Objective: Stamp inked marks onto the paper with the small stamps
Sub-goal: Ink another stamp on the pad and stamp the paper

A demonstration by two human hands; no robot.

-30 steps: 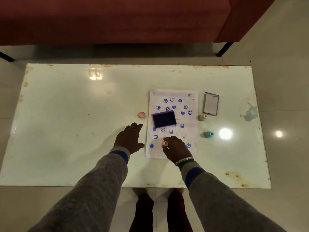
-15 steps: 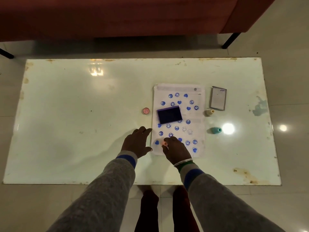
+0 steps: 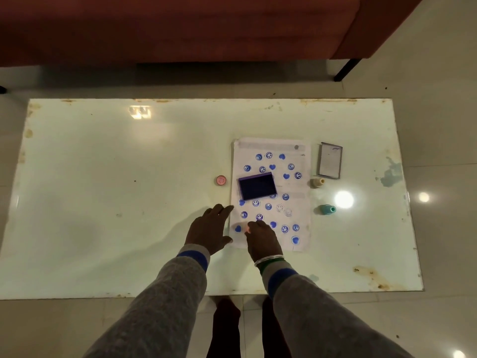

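A white paper covered with several blue smiley and heart marks lies on the pale table. A dark blue ink pad sits on the sheet's upper half. My right hand pinches a small orange stamp and holds it down on the paper's lower left part. My left hand lies flat with spread fingers on the table, its fingertips at the paper's left edge. A pink stamp stands left of the paper. A cream stamp and a teal stamp lie to its right.
The ink pad's lid lies at the paper's upper right. The glossy table has rust spots on its rim and a light glare near the teal stamp. A red sofa stands beyond the far edge.
My right hand with the orange stamp shifted slightly left along the paper's lower edge. My left hand stayed beside the sheet. The camera view drifted.
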